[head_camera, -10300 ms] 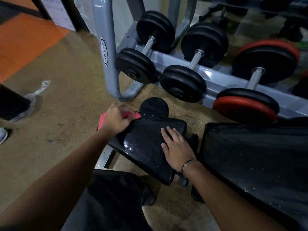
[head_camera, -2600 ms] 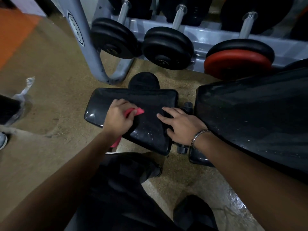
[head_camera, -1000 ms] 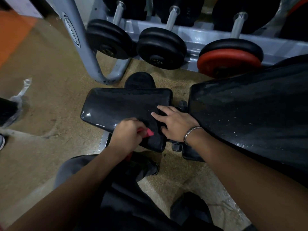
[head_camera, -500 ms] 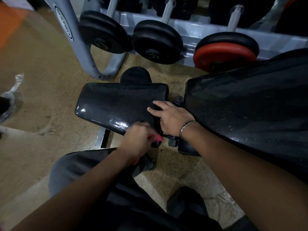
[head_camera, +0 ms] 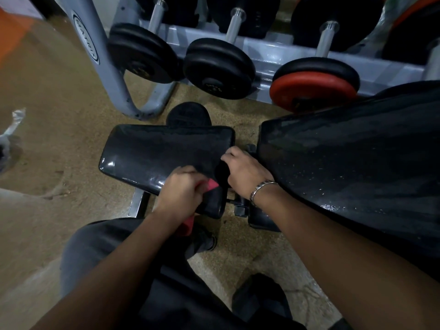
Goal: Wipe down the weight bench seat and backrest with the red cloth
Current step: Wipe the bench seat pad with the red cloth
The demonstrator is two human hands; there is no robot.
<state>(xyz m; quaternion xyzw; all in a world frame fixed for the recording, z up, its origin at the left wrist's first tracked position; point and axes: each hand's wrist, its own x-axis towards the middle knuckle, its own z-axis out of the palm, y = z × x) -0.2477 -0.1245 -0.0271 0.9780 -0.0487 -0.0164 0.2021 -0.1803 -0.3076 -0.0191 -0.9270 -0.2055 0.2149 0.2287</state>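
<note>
The one backrest, a broad black pad speckled with droplets, fills the right of the scene. Beyond it and across the far side runs a single grey dumbbell rack. Three dumbbells are plainly seen on it, two all black and one, the rightmost, with a red plate. The one seat, a smaller glossy black pad, lies in the centre just left of the backrest, with a narrow gap between them.

Two bare hands work at the seat's near right corner. The left hand is closed tightly around the red cloth and presses it on the seat's near edge. A second bit of cloth shows below the hand. The right hand holds the seat's right end, its fingers bent over the edge. One metal bracelet circles the right wrist.
</note>
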